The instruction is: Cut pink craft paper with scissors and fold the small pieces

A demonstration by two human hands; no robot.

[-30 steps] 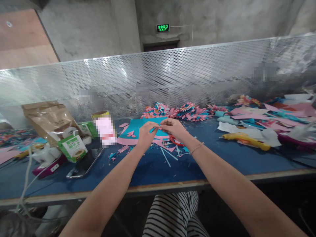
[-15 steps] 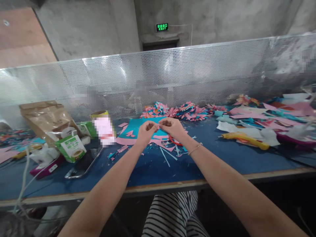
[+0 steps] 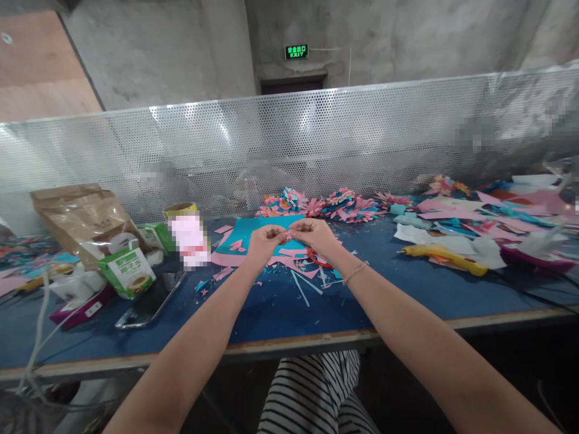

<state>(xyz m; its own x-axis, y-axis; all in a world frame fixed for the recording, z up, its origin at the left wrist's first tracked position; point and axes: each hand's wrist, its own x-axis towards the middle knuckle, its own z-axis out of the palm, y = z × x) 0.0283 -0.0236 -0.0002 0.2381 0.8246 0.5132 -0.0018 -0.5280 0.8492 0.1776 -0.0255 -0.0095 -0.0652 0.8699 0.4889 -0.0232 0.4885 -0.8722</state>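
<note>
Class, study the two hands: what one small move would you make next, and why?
Probably a slight turn of the right hand, with the left hand steady: their fingertips meet at a small pink piece above the blue sheet, and the fingers hide much of it, so turning might show its shape.
</note>
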